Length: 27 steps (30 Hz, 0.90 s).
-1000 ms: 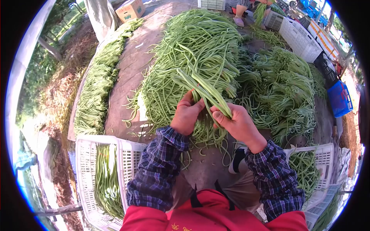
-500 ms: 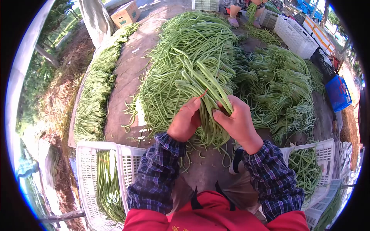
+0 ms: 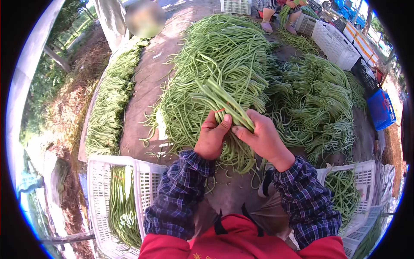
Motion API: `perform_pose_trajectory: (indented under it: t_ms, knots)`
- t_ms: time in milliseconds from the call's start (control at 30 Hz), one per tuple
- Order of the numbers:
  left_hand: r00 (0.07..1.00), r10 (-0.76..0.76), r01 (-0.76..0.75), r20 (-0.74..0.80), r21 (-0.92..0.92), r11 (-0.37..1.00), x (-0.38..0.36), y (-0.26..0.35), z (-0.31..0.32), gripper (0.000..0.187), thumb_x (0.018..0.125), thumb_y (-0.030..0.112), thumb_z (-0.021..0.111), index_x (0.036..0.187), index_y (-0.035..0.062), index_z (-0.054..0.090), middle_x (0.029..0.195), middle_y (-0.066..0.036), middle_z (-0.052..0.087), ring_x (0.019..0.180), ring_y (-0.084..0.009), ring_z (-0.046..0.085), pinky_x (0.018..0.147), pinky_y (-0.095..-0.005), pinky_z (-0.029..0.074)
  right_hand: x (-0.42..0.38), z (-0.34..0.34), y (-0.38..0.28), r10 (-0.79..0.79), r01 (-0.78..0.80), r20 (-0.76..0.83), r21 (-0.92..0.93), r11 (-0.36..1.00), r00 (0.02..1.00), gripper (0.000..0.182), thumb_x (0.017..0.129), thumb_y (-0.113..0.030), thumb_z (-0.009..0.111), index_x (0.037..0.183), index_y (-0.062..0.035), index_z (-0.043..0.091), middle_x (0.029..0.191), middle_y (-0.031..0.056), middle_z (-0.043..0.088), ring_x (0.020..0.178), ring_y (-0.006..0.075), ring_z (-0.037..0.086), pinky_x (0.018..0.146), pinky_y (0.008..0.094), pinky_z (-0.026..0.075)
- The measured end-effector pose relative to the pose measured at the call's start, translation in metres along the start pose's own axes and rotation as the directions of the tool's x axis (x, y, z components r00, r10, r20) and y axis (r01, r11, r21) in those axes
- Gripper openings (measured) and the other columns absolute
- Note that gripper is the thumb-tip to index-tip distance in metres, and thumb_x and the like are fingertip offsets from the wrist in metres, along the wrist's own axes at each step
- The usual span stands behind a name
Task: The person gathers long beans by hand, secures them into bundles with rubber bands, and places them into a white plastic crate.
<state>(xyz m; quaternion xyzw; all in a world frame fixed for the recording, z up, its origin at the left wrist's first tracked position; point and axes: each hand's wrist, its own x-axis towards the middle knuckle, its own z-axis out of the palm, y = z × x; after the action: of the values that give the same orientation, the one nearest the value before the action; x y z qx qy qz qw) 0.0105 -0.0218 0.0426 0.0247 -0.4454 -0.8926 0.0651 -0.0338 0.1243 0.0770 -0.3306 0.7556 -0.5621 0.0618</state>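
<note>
A bunch of long green beans (image 3: 222, 97) is held in front of me, its ends pointing up and away and the rest trailing down below my hands. A thin red band (image 3: 219, 111) crosses it just above my left thumb. My left hand (image 3: 212, 137) is closed around the bunch, thumb across the front. Close beside it, my right hand (image 3: 266, 137) grips the thicker beans on the right side between thumb and fingers. Behind the bunch lies a large heap of long beans (image 3: 224, 47).
More long beans lie in a right-hand heap (image 3: 319, 99) and a left row (image 3: 108, 95). White crates with beans flank me, left (image 3: 100, 185) and right (image 3: 365, 183). Further off are a white crate (image 3: 334, 45), a blue box (image 3: 381, 110) and a seated person (image 3: 276, 11) holding beans.
The upper ends of the bunch have come down and a little left. My left thumb now lies across the bunch just below the red band. The view has shifted slightly.
</note>
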Motion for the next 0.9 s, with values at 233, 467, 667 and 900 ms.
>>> perform_pose_trajectory:
  t_ms: [233, 467, 667, 900]
  knots:
    - [0.978, 0.043, -0.085, -0.204, -0.202, 0.976, 0.017, 0.046, -0.038, 0.026, 0.096, 0.026, 0.045, 0.112, 0.0059, 0.048, 0.097, -0.011, 0.059, 0.086, -0.0225, 0.060, 0.074, -0.0391, 0.052, -0.014, -0.014, 0.021, 0.274, -0.274, -0.012, 0.037, 0.961, 0.962, 0.021, 0.088, -0.020, 0.057, 0.081, -0.0023, 0.048, 0.064, 0.0050, 0.049, 0.057, 0.0168, 0.050, 0.054, 0.0321, 0.040]
    - [0.998, -0.013, 0.000, -0.063, -0.205, 0.979, 0.011, 0.034, -0.035, 0.029, 0.094, 0.029, 0.049, 0.111, 0.0054, 0.049, 0.104, -0.012, 0.058, 0.097, -0.0259, 0.057, 0.085, -0.0432, 0.048, -0.004, -0.088, 0.010, 0.510, 0.036, -0.469, 0.760, 0.648, 0.721, 0.020, 0.094, -0.027, 0.048, 0.084, -0.0109, 0.045, 0.065, -0.0026, 0.042, 0.057, 0.0083, 0.044, 0.052, 0.0256, 0.040]
    - [0.989, -0.088, 0.061, -0.119, -0.217, 0.974, 0.013, 0.023, -0.032, 0.029, 0.094, 0.029, 0.049, 0.111, 0.0064, 0.049, 0.105, -0.012, 0.058, 0.100, -0.0273, 0.057, 0.087, -0.0446, 0.048, -0.005, -0.085, 0.003, 0.312, 0.056, -0.456, 0.632, 0.773, 0.833, 0.017, 0.093, -0.027, 0.052, 0.088, -0.0113, 0.048, 0.062, -0.0047, 0.037, 0.048, 0.0047, 0.036, 0.045, 0.0231, 0.033]
    - [0.983, -0.159, 0.127, -0.094, -0.282, 0.951, 0.015, 0.016, -0.024, 0.034, 0.097, 0.032, 0.040, 0.123, 0.0115, 0.041, 0.102, -0.014, 0.058, 0.098, -0.0276, 0.057, 0.084, -0.0433, 0.050, -0.005, -0.039, -0.003, 0.267, -0.217, -0.076, 0.393, 0.894, 0.961, 0.024, 0.086, -0.024, 0.064, 0.089, -0.0057, 0.048, 0.072, 0.0014, 0.049, 0.055, 0.0065, 0.048, 0.049, 0.0222, 0.042]
